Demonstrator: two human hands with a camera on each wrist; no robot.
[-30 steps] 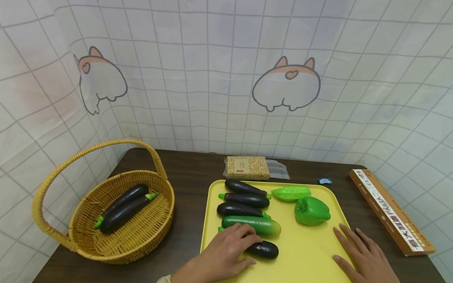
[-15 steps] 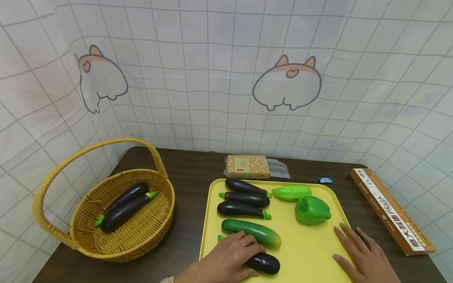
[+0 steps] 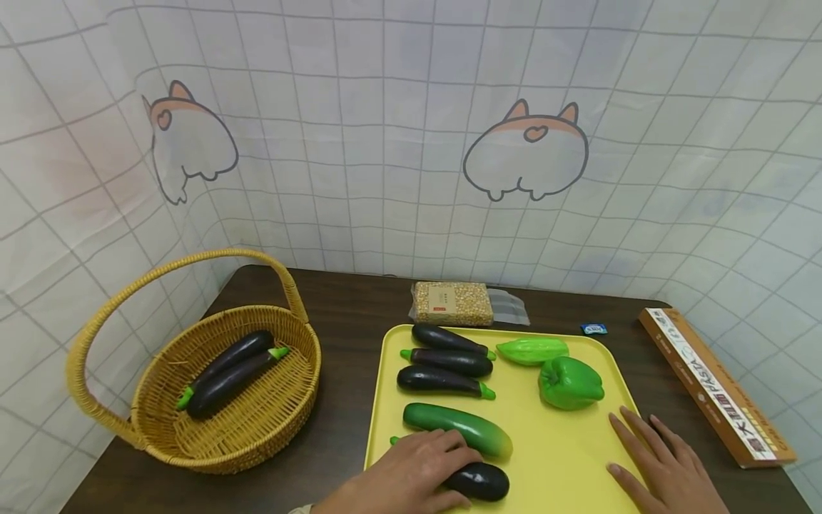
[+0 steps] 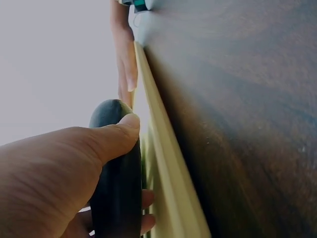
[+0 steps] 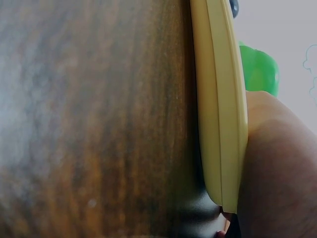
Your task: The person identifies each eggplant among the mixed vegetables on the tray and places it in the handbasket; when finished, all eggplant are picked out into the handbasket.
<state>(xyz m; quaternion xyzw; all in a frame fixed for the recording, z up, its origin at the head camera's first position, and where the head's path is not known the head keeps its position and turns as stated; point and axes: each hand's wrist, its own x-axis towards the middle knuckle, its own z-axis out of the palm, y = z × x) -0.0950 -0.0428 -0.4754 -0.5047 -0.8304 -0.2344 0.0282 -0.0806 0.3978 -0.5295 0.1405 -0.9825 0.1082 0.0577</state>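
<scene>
In the head view my left hand (image 3: 411,471) grips a dark purple eggplant (image 3: 478,482) at the front of the yellow tray (image 3: 559,457). The left wrist view shows the thumb (image 4: 116,136) lying along one side of that eggplant, with fingertips (image 4: 147,198) on the other. Just behind it lies a green cucumber (image 3: 459,428) with a yellowish end. My right hand (image 3: 664,464) rests at the tray's right edge, fingers spread, holding nothing. A green bell pepper (image 3: 570,383) sits beyond it.
Three more eggplants (image 3: 443,380) line the tray's back left, beside a light green ridged vegetable (image 3: 533,350). A wicker basket (image 3: 302,400) with two eggplants stands left. Behind the tray are a bag of grains (image 3: 465,303) and a small blue packet (image 3: 594,329); a pasta box (image 3: 719,389) lies right.
My left hand has drawn the eggplant a little toward the front of the tray. The cucumber has shifted the same way, leaving a gap behind it. The right hand stays in place.
</scene>
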